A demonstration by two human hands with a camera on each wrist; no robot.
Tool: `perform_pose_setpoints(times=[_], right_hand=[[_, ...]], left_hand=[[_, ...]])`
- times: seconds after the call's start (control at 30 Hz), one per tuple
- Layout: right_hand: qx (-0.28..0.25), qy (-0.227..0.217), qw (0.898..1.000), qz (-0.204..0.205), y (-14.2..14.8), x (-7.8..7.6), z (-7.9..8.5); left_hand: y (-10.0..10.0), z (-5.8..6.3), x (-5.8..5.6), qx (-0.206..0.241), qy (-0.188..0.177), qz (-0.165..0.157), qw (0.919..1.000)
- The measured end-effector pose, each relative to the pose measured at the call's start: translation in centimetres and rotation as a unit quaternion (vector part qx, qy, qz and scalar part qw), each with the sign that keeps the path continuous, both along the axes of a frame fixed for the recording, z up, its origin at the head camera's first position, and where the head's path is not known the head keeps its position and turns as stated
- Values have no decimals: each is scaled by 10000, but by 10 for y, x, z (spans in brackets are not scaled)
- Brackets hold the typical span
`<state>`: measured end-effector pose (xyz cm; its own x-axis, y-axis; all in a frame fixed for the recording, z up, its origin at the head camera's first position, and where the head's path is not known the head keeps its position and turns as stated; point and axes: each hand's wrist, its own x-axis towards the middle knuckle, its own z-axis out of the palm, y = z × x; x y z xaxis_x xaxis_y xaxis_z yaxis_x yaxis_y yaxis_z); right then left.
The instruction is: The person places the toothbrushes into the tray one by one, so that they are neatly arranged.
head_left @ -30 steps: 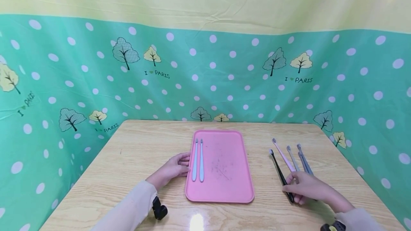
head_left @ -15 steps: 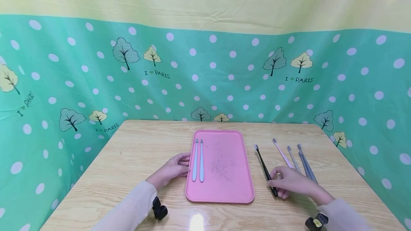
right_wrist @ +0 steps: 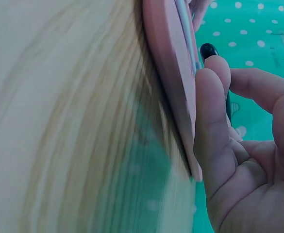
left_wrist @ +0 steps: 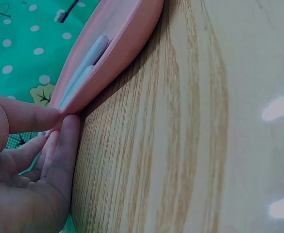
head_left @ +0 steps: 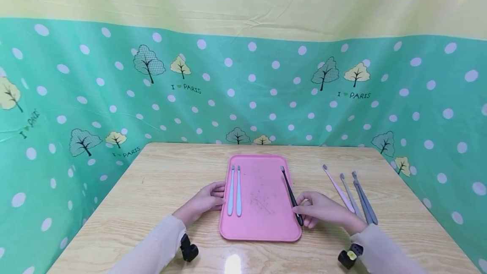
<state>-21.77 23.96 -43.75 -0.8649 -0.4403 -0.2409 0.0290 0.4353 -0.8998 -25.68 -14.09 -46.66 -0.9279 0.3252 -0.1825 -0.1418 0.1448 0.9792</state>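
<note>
A black toothbrush (head_left: 290,193) is pinched near its handle end by my right hand (head_left: 317,209), over the right side of the pink tray (head_left: 262,234). In the right wrist view, thumb and fingertip close on its dark handle end (right_wrist: 208,50) beside the tray wall. My left hand (head_left: 205,200) holds the tray's left edge, its thumb and finger pinching the rim (left_wrist: 66,110) in the left wrist view. Inside the tray, along the left side, lie two light blue toothbrushes (head_left: 239,193) side by side, heads pointing away.
On the table to the right lie a pink toothbrush (head_left: 338,187), a grey toothbrush (head_left: 351,194) and darker grey-blue toothbrushes (head_left: 366,202) close together. A polka-dot curtain (head_left: 266,83) hangs right behind the wooden table (head_left: 171,168).
My right hand has carried the black toothbrush leftward, from beside the other toothbrushes to over the tray's right side. The left hand and the tray have stayed put.
</note>
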Motion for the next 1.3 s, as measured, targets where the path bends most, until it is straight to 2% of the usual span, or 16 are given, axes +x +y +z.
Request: perform_pose_setpoints(times=[0.27,0.47,0.8,1.3], right_hand=[[-216,61,9995,202,-25,-7,-4],[-277,159,9991,288,-47,-12,-7],[-282,51,9992,275,-73,-17,-10],[-122,-191,9993,299,-106,-32,-9]], left_hand=[[1,0,-1,-136,-16,41,9999],[1,-2,-2,-29,5,12,10000],[1,-4,-2,36,83,-9,10000],[1,-5,-2,77,56,7,10000]])
